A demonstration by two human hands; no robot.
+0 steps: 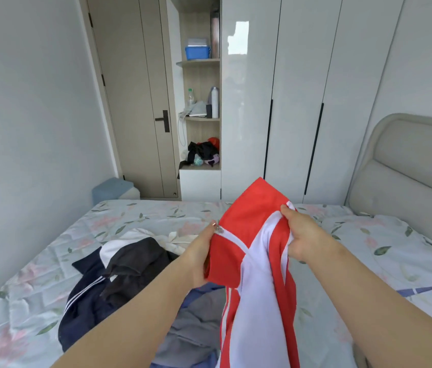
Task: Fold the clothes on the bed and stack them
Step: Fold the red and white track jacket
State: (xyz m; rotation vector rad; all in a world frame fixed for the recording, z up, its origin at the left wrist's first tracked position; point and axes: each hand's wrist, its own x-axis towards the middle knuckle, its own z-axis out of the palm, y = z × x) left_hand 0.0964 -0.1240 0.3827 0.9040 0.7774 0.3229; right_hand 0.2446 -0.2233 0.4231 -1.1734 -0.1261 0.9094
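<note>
Clothes (130, 282) lie unfolded in a heap on the near part of the bed (37, 261), and one of them, a red and white jacket (246, 235), is held up above the heap, its lower part hanging past the bottom of the view. Nearest, a grey garment (193, 322) lies crumpled under the forearms. The left hand (200, 257) has its grip closed on the jacket's red edge beside the zip (thumb in front, fingers hidden behind the cloth); the right hand (302, 235) has its grip closed on bunched red and white fabric at the other side. Left of the hands lie a navy jacket (82, 301) with white stripes, a black garment (135, 261) over it, and a white piece (135, 233) behind. Beyond the bed stand a blue stool (114, 189), a door (135, 102), open shelves (201, 118) and a white wardrobe (302, 88), with the headboard (408, 166) to the right
</note>
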